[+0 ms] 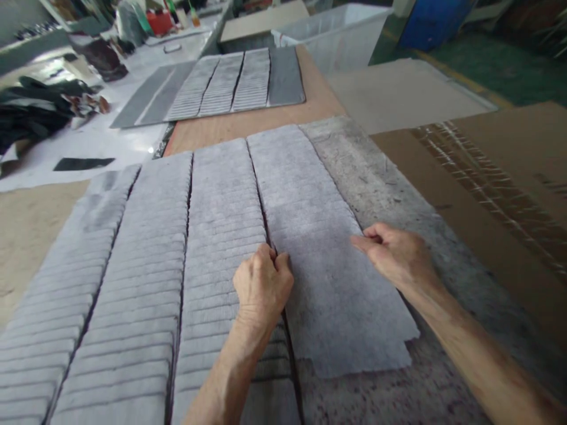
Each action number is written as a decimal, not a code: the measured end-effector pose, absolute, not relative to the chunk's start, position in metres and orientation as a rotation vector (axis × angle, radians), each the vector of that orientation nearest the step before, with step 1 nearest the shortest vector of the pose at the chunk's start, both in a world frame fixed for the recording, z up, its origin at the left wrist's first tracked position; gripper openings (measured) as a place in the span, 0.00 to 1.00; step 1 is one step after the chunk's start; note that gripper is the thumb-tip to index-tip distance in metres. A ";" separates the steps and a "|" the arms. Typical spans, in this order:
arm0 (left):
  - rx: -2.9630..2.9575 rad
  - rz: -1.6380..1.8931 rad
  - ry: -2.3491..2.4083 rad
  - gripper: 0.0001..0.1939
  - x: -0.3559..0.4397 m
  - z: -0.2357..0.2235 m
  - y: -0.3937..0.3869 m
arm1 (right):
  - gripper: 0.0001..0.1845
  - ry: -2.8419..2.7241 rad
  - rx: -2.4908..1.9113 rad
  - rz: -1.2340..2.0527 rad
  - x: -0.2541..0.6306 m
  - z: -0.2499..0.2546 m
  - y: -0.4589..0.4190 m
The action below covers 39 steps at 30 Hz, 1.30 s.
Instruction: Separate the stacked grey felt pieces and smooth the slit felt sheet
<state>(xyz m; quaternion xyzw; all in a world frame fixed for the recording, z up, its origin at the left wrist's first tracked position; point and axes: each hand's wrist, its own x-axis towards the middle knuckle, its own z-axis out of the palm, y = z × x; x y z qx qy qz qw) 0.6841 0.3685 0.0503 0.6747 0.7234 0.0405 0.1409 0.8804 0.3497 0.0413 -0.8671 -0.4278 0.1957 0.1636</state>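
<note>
A grey fabric piece (pixel 345 301) with notched lower corners lies at the near end of the rightmost overlapping row (pixel 287 165). My left hand (pixel 264 277) is closed at its left edge, fingers curled so that their tips are hidden. On its right edge, my right hand (pixel 392 251) pinches the fabric between thumb and forefinger. Left of this piece run several more rows of overlapping grey pieces (pixel 221 206), with narrow dark gaps between them. The neighbouring row passes under my left wrist.
Beyond the rows, a grey board (pixel 286 77) bearing shorter rows rests on a wooden board (pixel 319 88). Brown cardboard (pixel 478 195) lies to the right. A white bin (pixel 332 41) stands behind. Dark cloth (pixel 31 112) is heaped on the white table (pixel 119 106) at left.
</note>
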 end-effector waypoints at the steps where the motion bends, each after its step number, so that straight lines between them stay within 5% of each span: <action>1: 1.962 0.131 2.089 0.10 0.685 0.050 0.366 | 0.11 -1.231 -2.476 0.541 0.880 0.041 0.350; 31: 1.977 0.373 2.227 0.04 0.700 0.033 0.350 | 0.09 -1.407 -2.556 0.458 0.871 0.046 0.344; 39: 2.681 0.650 1.971 0.20 0.694 0.031 0.358 | 0.06 -1.465 -2.587 0.208 0.863 0.043 0.340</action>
